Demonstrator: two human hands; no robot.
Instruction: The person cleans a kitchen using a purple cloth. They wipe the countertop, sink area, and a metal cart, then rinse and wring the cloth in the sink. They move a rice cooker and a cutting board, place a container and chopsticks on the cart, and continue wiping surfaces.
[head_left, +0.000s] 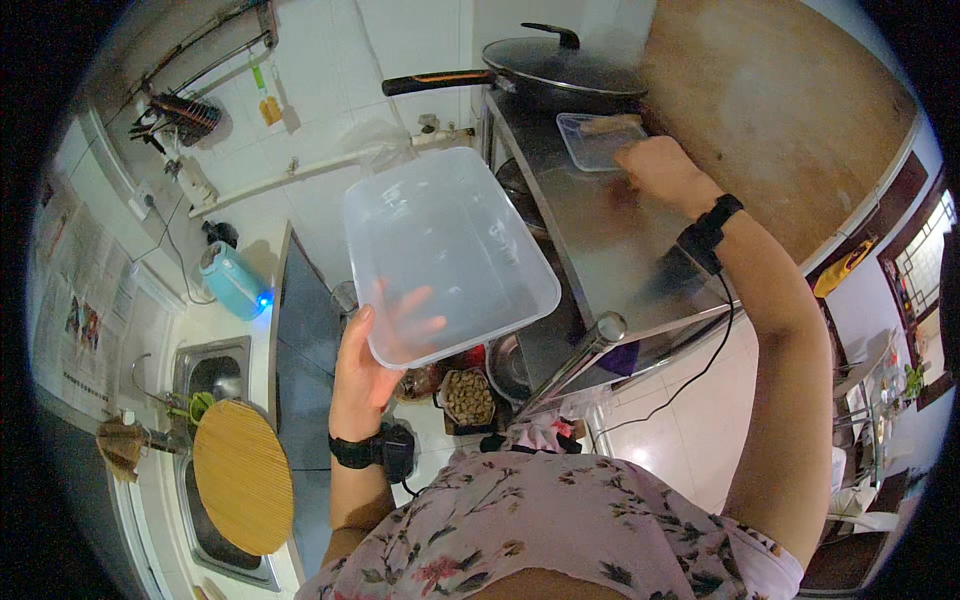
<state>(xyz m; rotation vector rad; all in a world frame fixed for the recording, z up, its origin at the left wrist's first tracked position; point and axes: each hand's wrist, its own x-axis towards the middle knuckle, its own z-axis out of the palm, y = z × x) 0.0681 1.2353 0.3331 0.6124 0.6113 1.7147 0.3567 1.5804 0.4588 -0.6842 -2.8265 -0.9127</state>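
My left hand (366, 371) grips a translucent rectangular plastic container (450, 240) near one corner, with the fingers showing through it. The container is held in the air, tilted, to the left of a stainless steel table (600, 225). Over the table my right hand (664, 171) is curled at the corner of a smaller clear plastic container or lid (592, 146). Its fingertips are hidden, so I cannot tell whether they grip that piece.
A black wok (566, 79) with a glass lid stands on the table's far end. A metal post (577, 356) rises at the near corner. Below is a box of brown pieces (469, 397). Leftward are a blue electric kettle (232, 281), sink (217, 356) and round slatted mat (244, 480).
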